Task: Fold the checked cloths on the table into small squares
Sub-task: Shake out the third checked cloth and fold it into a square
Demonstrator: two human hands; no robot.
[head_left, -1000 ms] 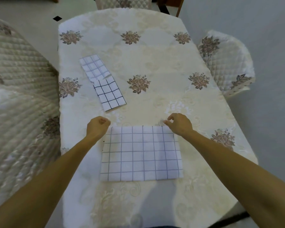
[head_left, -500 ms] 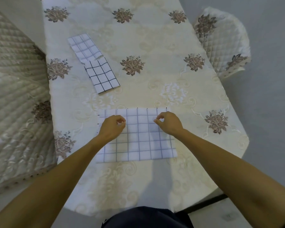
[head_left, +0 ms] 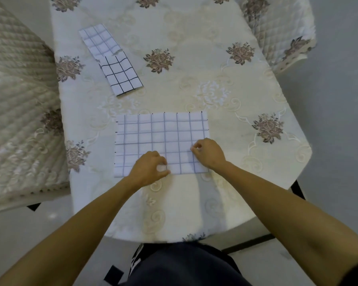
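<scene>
Cream floral bench (head_left: 194,89), quilted chair (head_left: 19,100) at 9 o'clock. Your left grip (head_left: 151,168) is clamped on the open checked cloth (head_left: 163,131) at its near edge, with white fabric between thumb and fingers. Your right grip (head_left: 209,153) pinches it near the 4 o'clock corner. The cloth lies flat, running to 12 from both grips. My read: fold just starting. Next you'd lift both pinches evenly and match edges. Dark-grid folded cloth (head_left: 121,74) and pale-grid folded cloth (head_left: 99,41) touch at 11.
</scene>
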